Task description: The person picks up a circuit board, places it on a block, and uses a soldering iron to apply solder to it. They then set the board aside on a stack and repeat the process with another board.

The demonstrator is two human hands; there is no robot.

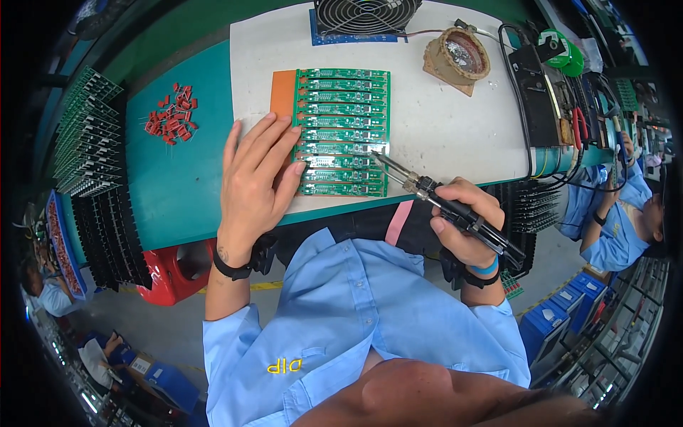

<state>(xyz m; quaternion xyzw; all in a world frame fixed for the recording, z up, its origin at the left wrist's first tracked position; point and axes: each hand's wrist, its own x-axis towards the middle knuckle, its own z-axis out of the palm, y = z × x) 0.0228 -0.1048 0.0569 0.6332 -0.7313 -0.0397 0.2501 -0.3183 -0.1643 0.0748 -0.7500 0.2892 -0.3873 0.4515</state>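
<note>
A green panel of circuit boards (343,135), split into several parallel strips, lies on the white sheet in front of me. Under its left side an orange board (282,89) sticks out. My left hand (257,167) lies with fingers stretched over the orange board and the panel's left edge. In my right hand (471,220) is a black soldering iron (427,186) with a metal front end. It slants left, and its tip is at the right part of a lower strip; whether it touches, I cannot tell.
Red components (173,117) lie loose on the green mat at left, beside stacked boards (89,135). A fan (366,16) stands at the back, a round solder pot (462,55) at back right. A black box (533,99) with cables is farther right. A co-worker (619,213) sits at right.
</note>
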